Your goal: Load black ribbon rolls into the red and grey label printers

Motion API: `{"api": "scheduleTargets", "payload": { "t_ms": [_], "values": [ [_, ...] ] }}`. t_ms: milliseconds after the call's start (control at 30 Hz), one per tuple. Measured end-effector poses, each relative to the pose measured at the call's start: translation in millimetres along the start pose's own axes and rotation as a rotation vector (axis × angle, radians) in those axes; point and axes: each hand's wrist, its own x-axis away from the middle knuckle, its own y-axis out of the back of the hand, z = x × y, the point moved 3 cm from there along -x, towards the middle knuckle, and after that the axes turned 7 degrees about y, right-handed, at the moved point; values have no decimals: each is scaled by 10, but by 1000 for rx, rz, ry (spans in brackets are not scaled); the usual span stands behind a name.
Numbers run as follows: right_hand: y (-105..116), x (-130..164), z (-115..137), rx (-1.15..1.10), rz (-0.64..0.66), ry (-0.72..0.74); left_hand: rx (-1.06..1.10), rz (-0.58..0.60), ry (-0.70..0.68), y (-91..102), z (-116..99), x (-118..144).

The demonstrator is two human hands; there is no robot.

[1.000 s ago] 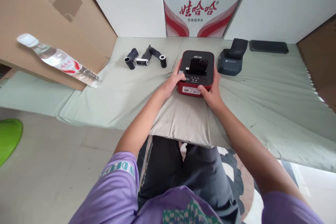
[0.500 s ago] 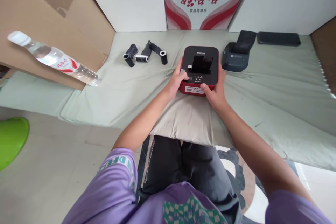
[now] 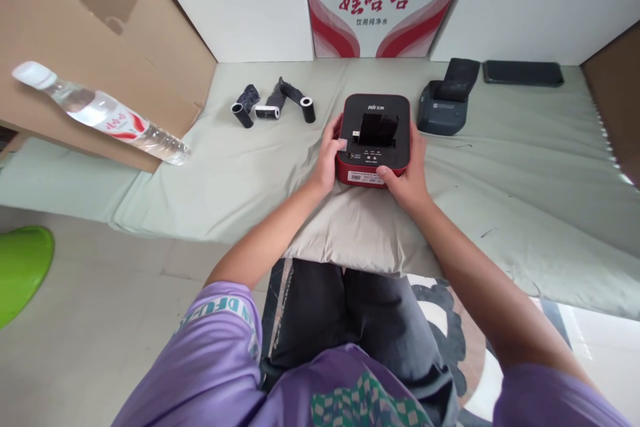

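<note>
A red and black desktop printer point(image 3: 377, 159) rests on the covered surface in front of me, with a glossy black piece point(image 3: 379, 128) standing up from its top. My left hand point(image 3: 327, 159) is closed around its left side, the thumb at the top edge. Around the right side wraps my right hand point(image 3: 409, 173), its thumb at the near edge by the white label. The fingertips on the far sides are hidden. Just right of it stands a smaller dark grey printer point(image 3: 443, 115) with a black strip point(image 3: 460, 79) sticking out.
Several small black rolls point(image 3: 309, 111) with loose strips lie at the left. A water bottle point(image 3: 113, 117) leans against a cardboard box point(image 3: 125, 33). At the back right lies a black phone-like slab point(image 3: 523, 73), before white panels and a red-and-white carton point(image 3: 383, 33).
The red and black printer has shifted slightly towards me. My left thumb has slid outward to the printer's left edge. The view has shifted a little too.
</note>
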Motion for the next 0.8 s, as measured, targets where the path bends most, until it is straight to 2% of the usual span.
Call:
{"api": "scheduleTargets", "payload": {
  "t_ms": [67,167,300,400,467,667,800],
  "values": [
    [-5,0,-25,-9,5,-2,-6,13,-16,48,20,-57],
    [-6,1,-39,-11,17,-21,-137,25,-78,151,-2,-141],
    [4,-8,-6,-31,10,-20,-333,-33,-321,271,-142,-159],
    [16,-24,31,-41,13,-42,-403,-89,-503,294,-264,-80],
    [21,-34,51,-36,26,-72,-454,-104,-578,283,-316,-20],
    [19,-51,89,-58,29,-97,-518,-117,-662,248,-354,40],
    [23,-60,93,-74,47,-112,-504,-113,-614,224,-380,49]
  ]
}}
